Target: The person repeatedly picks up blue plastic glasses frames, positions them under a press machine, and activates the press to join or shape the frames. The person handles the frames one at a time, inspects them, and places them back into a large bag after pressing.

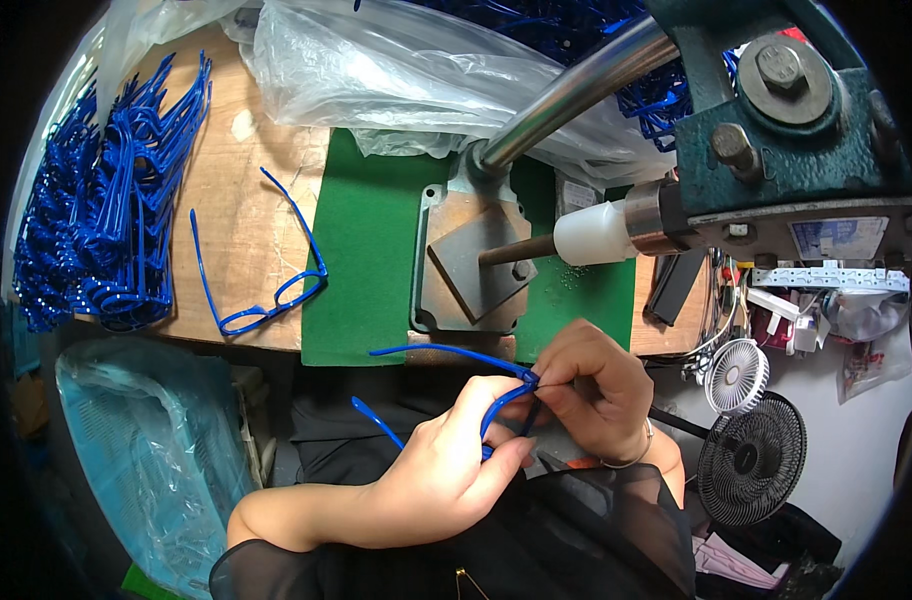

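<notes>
A blue eyeglass frame (493,407) is held over my lap, in front of the table's near edge. My left hand (446,462) is closed round its front, and both temple arms stick out toward the left. At the frame's hinge corner, my right hand (598,392) pinches with thumb and fingertips. Whether a small part lies between those fingertips is too small to tell. A second blue eyeglass frame (302,285) lies unfolded on the wooden table, left of the green mat (361,230).
A bench press (776,150) with a steel post and square plate (476,265) stands on the mat. Many blue frames (116,210) are heaped at the left. Clear plastic sheeting (396,70) lies behind. A plastic-lined blue basket (161,450) is at lower left; fans (751,455) stand at right.
</notes>
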A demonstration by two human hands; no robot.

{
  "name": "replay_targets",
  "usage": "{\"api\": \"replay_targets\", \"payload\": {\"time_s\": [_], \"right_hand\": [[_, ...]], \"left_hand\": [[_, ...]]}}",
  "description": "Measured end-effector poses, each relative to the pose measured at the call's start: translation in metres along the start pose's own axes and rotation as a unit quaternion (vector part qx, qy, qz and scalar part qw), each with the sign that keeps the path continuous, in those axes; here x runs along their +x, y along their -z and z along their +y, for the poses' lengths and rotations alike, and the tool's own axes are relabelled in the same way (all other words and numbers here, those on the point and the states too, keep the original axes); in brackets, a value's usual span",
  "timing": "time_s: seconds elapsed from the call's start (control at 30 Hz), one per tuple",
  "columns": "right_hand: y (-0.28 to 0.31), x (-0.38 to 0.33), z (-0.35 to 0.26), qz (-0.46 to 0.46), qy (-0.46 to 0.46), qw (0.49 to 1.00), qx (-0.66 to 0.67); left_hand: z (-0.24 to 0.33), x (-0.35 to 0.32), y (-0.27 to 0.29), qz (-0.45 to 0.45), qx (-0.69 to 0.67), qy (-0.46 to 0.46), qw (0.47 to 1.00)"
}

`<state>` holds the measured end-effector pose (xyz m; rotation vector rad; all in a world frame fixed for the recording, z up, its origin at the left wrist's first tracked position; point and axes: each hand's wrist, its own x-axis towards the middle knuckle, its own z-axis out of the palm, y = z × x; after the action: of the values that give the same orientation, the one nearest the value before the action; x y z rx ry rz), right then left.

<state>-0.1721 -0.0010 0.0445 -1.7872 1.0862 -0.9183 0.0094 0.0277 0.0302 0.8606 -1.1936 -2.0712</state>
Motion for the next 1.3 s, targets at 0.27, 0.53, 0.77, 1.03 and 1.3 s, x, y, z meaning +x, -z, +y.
{"api": "replay_targets", "payload": {"time_s": [0.27,0.53,0.77,1.03,1.3], "right_hand": [[0.01,0.004,0.001,-0.049,0.09,0.993,-0.055],[0.01,0.003,0.005,-0.087,-0.019,0.992,0.089],[0.01,0.01,0.006,-0.235,-0.23,0.889,0.318],[0.018,0.0,0.03,-0.101,-0.117,0.911,0.383],[0.018,-0.015,0.031,0.055,-0.185,0.958,0.212]], "left_hand": [[0.003,0.001,0.003,-0.042,-0.145,0.06,0.987],[0.0,0.001,0.004,-0.032,-0.094,0.04,0.994],[0.005,0.003,0.006,-0.043,-0.153,0.038,0.986],[0.026,0.019,0.007,0.017,-0.16,-0.007,0.987],[0.065,0.061,-0.001,0.073,-0.097,-0.08,0.989]]}}
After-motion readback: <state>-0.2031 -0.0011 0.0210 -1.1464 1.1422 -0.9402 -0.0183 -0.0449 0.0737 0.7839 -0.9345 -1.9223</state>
